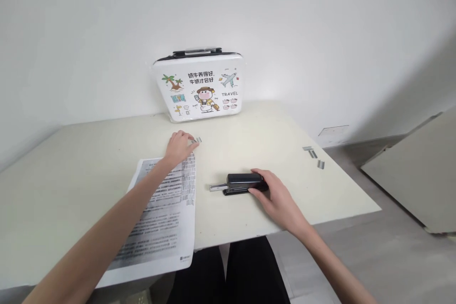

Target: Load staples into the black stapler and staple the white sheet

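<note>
My right hand [276, 194] is wrapped round the rear end of a black stapler [244, 182] lying on the table. A metal slide [218, 187] sticks out of the stapler's left end. Farther back, my left hand [180, 146] reaches over the top of a printed paper sheet [156, 228], its thumb and forefinger closing at a small grey staple strip [194, 141]. Another staple strip [199, 140] lies just right of those fingertips. My left forearm hides part of the sheet, which hangs over the table's front edge.
A white case [203, 88] with cartoon prints and a black handle stands against the wall at the back. Several staple strips [312, 154] lie near the right edge of the pale table [285, 137]. A pale panel [416, 171] leans at the far right.
</note>
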Tool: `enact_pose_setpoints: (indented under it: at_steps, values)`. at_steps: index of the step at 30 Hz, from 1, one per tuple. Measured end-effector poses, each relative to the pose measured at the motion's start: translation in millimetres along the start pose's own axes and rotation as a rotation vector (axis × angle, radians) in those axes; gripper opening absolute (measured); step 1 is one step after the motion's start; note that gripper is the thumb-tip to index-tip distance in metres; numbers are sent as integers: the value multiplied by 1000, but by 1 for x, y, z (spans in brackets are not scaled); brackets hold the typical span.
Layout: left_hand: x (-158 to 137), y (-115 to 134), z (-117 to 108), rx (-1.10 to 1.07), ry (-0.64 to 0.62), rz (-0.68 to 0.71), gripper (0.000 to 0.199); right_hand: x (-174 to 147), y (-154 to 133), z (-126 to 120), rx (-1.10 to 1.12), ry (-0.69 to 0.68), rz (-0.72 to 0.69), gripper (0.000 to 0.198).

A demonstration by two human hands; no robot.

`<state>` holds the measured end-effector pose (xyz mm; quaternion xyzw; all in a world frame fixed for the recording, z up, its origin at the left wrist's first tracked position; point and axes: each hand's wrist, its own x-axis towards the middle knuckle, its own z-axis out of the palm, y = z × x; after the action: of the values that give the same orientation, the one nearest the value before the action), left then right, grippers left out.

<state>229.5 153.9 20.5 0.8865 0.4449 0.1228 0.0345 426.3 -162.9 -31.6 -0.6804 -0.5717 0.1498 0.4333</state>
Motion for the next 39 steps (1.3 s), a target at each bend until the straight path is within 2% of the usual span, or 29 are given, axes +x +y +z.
enact_pose_setpoints:
  at_steps: [3, 5, 8, 12, 15, 17, 19, 26, 34, 39]
  values:
    - [-14, 3, -10, -102, 2, -1, 34, 0, 0, -1, 6, 5, -8, 40]
    - [-32, 11, -19, -337, -60, -30, 36, 0, 0, -1, 11, 1, -11, 39]
    - [-66, 30, -33, -778, -234, -77, 44, 0, 0, -2, 12, -7, -2, 38]
    - [-102, 53, -42, -1268, -340, -163, 47, -1, -1, -3, 4, -11, 0, 37]
    - [-113, 59, -42, -1529, -430, -220, 46, -1, -1, -3, 1, -18, -6, 38]
    - [-116, 60, -40, -1603, -475, -248, 45, -1, 0, -3, -1, -19, -5, 37]
    - [-117, 61, -38, -1611, -492, -278, 44, -1, 0, -3, -5, -15, -3, 37]
    - [-123, 61, -33, -1500, -421, -322, 45, -2, -1, -6, 4, -13, 15, 37]
    - [-136, 71, -48, -1127, -416, -139, 40, -1, -1, -7, 6, -26, 28, 38]
    - [-141, 75, -41, -773, -266, -32, 28, -1, 1, -6, 2, -15, 12, 38]
